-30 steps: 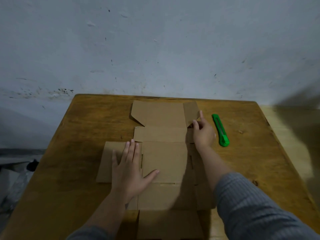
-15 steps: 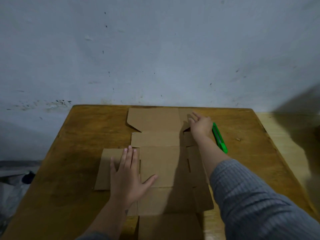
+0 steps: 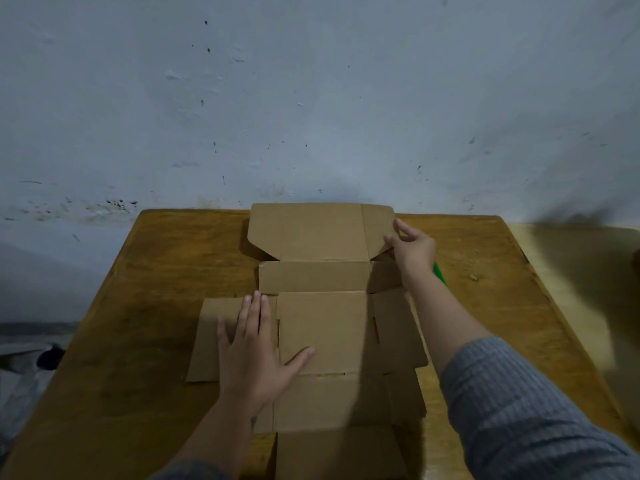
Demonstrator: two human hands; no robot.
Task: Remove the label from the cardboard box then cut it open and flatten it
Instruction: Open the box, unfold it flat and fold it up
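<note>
While the cardboard box (image 3: 320, 327) lies unfolded, a matte brown cross of creased panels across the scuffed wooden worktop (image 3: 145, 306), the left hand (image 3: 254, 351) presses flat on its left flap, grip wide, fingers straight. Right hand (image 3: 412, 249) pinches the far-right flap's edge, which lifts slightly. A green cutter (image 3: 439, 271) shows beside the right wrist, mostly hidden. Bare worktop borders both sides.

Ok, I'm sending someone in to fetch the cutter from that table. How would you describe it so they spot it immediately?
Look at the wooden table against the wall, where the unfolded cardboard box lies flat. Just past its right edge, a utility knife lies on the wood, mostly hidden behind the right hand. Its bright green colour sets it apart from everything brown around it.
</note>
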